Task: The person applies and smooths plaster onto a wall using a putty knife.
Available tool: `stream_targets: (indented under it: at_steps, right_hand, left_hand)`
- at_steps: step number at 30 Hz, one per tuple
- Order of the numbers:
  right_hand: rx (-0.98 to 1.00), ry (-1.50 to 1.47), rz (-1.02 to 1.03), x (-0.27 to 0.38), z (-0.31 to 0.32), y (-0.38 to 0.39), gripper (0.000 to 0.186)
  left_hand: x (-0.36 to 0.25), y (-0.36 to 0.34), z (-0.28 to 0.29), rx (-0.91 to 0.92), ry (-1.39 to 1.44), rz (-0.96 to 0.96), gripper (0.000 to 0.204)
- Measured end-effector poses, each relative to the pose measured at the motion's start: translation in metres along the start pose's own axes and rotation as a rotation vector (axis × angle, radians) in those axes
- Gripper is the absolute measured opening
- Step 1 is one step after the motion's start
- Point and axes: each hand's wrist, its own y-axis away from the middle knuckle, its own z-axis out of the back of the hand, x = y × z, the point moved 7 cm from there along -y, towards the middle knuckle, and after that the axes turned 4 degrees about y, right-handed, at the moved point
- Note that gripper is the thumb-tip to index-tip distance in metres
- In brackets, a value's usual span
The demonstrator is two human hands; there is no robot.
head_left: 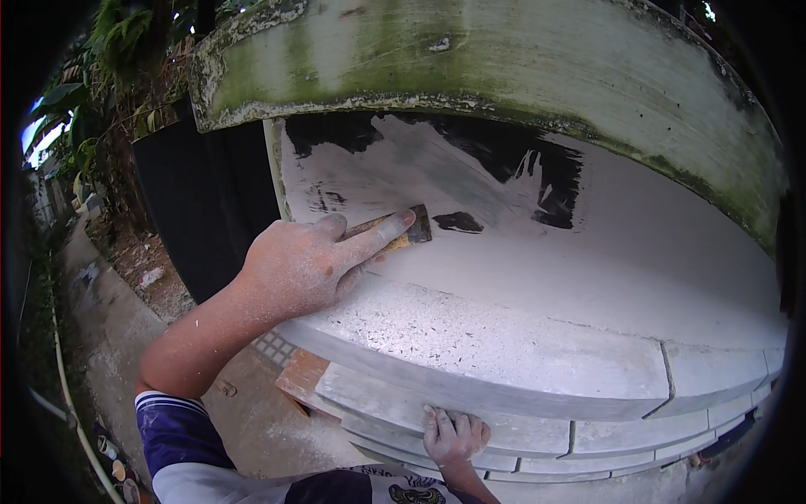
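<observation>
My left hand (306, 260), coated in pale dust, grips a small scraper (417, 225) with a worn brownish body and a dark, flat end. One finger lies stretched along it, pressing it toward the wall (504, 260). The wall is whitish, with black patches (558, 189) showing through smeared pale coating around and above the scraper. Lower down, my right hand (456, 434) rests with bent fingers on the edge of a grey block ledge (529, 428); I see no tool in it.
Dark flecks and pale dust lie on the upper ledge (470, 336) below the wall. A mossy concrete overhang (504, 63) curves above. Dark panels (210, 193) stand left of the wall. A brown block (304, 378) sits by the lower ledges, beside a concrete path (113, 311).
</observation>
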Motion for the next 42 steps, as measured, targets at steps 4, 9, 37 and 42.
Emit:
stream_targets:
  at_steps: [4,9,37,42]
  right_hand:
    - [-0.025,-0.031,0.021,0.002,-0.001,0.001,0.013]
    - [0.003,-0.004,0.023,0.003,0.0,0.001,0.014]
    - [0.022,-0.009,0.018,0.0,-0.003,0.001,0.014]
    - [0.009,-0.034,0.034,0.002,-0.002,0.001,0.013]
  left_hand:
    - [0.008,0.004,0.001,0.018,-0.066,0.038,0.064]
    - [-0.004,-0.002,0.006,-0.024,0.009,-0.018,0.064]
    - [-0.014,-0.001,0.0,-0.026,0.037,-0.061,0.06]
    - [-0.006,0.01,-0.011,-0.02,0.05,-0.047,0.059]
